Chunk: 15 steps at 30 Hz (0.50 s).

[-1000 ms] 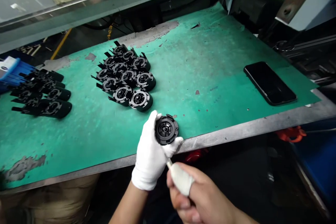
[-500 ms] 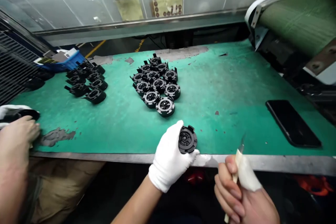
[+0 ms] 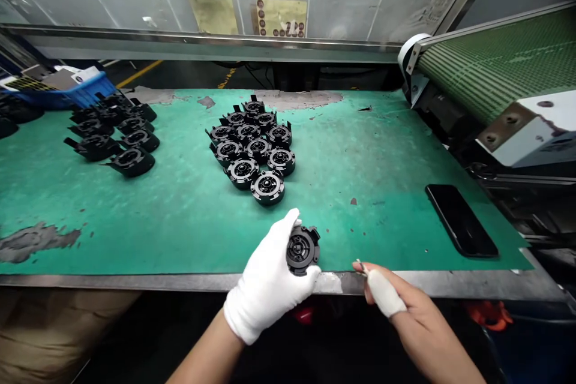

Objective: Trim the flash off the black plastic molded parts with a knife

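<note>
My left hand (image 3: 270, 279), in a white glove, grips a round black part (image 3: 301, 249) by its rim near the front edge of the green table. The part's ribbed face is turned up toward me. To the right of it, my right hand (image 3: 389, 294) is closed on a small knife, its thumb wrapped in white; only the knife's tip (image 3: 361, 266) shows, apart from the part. Beyond my left hand stands a cluster of several similar black parts (image 3: 267, 186) on the green mat (image 3: 342, 162).
Another group of black parts (image 3: 132, 160) stands at the left, with a blue basket (image 3: 92, 91) behind it. A black phone (image 3: 461, 222) lies at the right, below a green conveyor belt (image 3: 504, 66). A person's leg (image 3: 54, 330) shows under the table's left side.
The view has shifted, so the table's things sit further left. My right hand has turned inward, nearer the held part, and the knife points left. The other person's hands have left the view.
</note>
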Each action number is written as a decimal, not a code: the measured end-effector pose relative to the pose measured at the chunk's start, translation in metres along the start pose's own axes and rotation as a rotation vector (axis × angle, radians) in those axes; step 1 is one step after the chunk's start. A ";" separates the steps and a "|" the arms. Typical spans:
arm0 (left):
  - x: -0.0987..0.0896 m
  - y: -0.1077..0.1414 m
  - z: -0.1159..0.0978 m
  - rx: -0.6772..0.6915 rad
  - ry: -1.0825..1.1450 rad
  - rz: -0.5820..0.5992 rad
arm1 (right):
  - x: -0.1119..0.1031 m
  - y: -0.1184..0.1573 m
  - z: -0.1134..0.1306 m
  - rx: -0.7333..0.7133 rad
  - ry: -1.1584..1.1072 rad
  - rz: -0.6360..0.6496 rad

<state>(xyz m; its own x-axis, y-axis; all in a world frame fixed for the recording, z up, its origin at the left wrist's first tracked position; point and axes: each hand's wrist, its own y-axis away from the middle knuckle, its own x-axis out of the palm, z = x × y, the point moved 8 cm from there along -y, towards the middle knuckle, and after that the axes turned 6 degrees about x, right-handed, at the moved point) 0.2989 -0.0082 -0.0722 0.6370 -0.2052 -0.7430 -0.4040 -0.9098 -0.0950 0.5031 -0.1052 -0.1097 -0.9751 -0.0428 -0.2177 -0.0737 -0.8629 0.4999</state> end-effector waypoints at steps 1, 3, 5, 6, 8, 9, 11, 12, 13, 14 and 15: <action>0.000 0.000 0.000 0.010 0.008 0.032 | -0.001 -0.004 0.007 -0.071 0.150 0.053; -0.001 0.000 0.001 0.020 0.015 0.060 | 0.003 -0.012 0.019 -0.194 0.384 0.162; 0.000 0.000 0.003 0.028 0.023 0.059 | 0.007 -0.019 0.031 -0.273 0.545 0.217; 0.000 0.000 0.003 0.033 0.027 0.056 | 0.009 -0.024 0.037 -0.300 0.613 0.226; 0.001 0.000 0.002 0.047 0.034 0.049 | 0.013 -0.032 0.047 -0.342 0.744 0.238; 0.001 0.000 0.002 0.055 0.035 0.044 | 0.015 -0.036 0.050 -0.356 0.807 0.248; 0.002 -0.001 0.000 0.075 0.035 0.038 | 0.016 -0.044 0.055 -0.375 0.917 0.252; 0.002 -0.001 0.000 0.086 0.037 0.035 | 0.015 -0.047 0.058 -0.381 0.964 0.235; 0.002 -0.002 0.000 0.096 0.040 0.035 | 0.013 -0.050 0.059 -0.385 1.003 0.214; 0.002 -0.002 0.000 0.105 0.043 0.036 | 0.011 -0.053 0.061 -0.386 1.032 0.192; 0.003 -0.002 0.001 0.112 0.048 0.037 | 0.009 -0.054 0.062 -0.388 1.049 0.175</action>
<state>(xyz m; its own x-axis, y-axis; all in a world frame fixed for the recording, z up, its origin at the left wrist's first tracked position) 0.3009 -0.0068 -0.0745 0.6502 -0.2570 -0.7150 -0.4966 -0.8560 -0.1439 0.4854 -0.0278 -0.0870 -0.2949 -0.4218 -0.8574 0.2944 -0.8938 0.3384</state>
